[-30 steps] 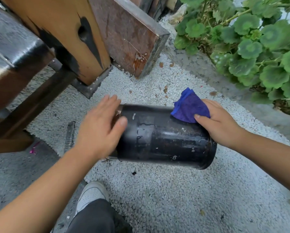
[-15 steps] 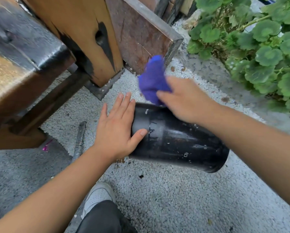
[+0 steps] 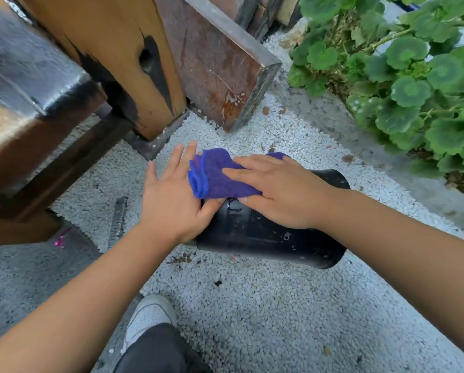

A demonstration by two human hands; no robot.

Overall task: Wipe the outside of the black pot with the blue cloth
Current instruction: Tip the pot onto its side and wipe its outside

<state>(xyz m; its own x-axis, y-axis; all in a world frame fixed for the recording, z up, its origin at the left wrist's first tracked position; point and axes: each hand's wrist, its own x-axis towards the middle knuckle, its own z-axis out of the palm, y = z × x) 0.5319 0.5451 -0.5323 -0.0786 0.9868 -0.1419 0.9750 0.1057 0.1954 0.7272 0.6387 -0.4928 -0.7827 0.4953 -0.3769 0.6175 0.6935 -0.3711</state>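
A black pot [image 3: 265, 232] lies on its side on white gravel [image 3: 252, 305], just in front of a rust-stained slab [image 3: 220, 68], as a person crouches to wipe its outer wall with a blue cloth [image 3: 220, 176].

At the pot's left end, the left hand [image 3: 171, 200] braces the base, fingers [image 3: 181, 157] straight and spread, the thumb lying along the wall just under the cloth. Judged from this view, that brace is what keeps a round pot from rolling across loose stones, so it should bear into the pot as firmly as the wiping hand bears down.

On top of the pot, the cloth is bunched, with its folded edge at the pot's left end, touching the left hand. The right hand [image 3: 276, 192] lies flat on it, fingers [image 3: 241, 170] straight and close together, pressing rather than pinching.

Toward the pot's right end, pale specks and drip marks show along the near wall up to the rim [image 3: 330, 262]. The step would likely go best with long strokes from base to rim, cloth spread wider under the palm, then a turn of the pot to bring up the near and underside walls. The far wall is hidden here, so whether it is clean cannot be told.

Beyond the pot's right end, green plants [image 3: 413, 90] edge the gravel.
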